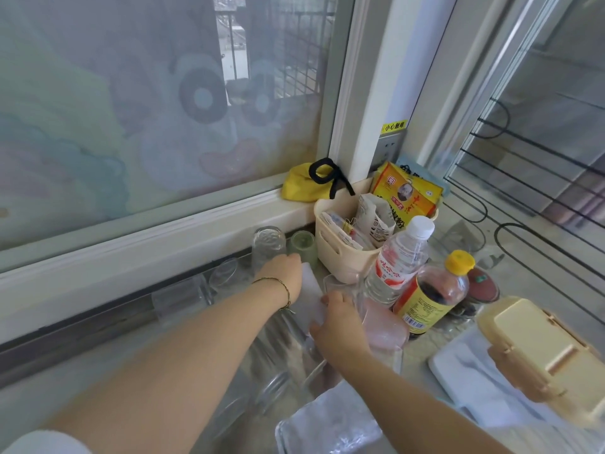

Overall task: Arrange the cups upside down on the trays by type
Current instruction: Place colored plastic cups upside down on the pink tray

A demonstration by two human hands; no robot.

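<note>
Currently, seen from the head camera, both your arms reach over the counter (422, 355) toward the window sill. Your right hand (340, 322) curls its thumb and fingers round the near end of a frosted white cup (311, 290), which lies tilted between your two hands. Your left hand (283, 278) sits against the cup's far end with its back turned up. I cannot tell whether its fingers grasp the cup or only touch it. Just beyond that hand a tall clear glass (266, 244) stands by the sill, apparently base up, with a green cup (302, 244) just beside it. More clear glasses (183, 298) line the sill to the left, blurred. A pink cup (384, 326) lies near your right hand, in front of a water bottle (401, 257) and a sauce bottle (432, 298). A cream basket (337, 257) of packets stands behind them. A clear tray (327, 421) shows at the bottom edge, beside your right forearm.
</note>
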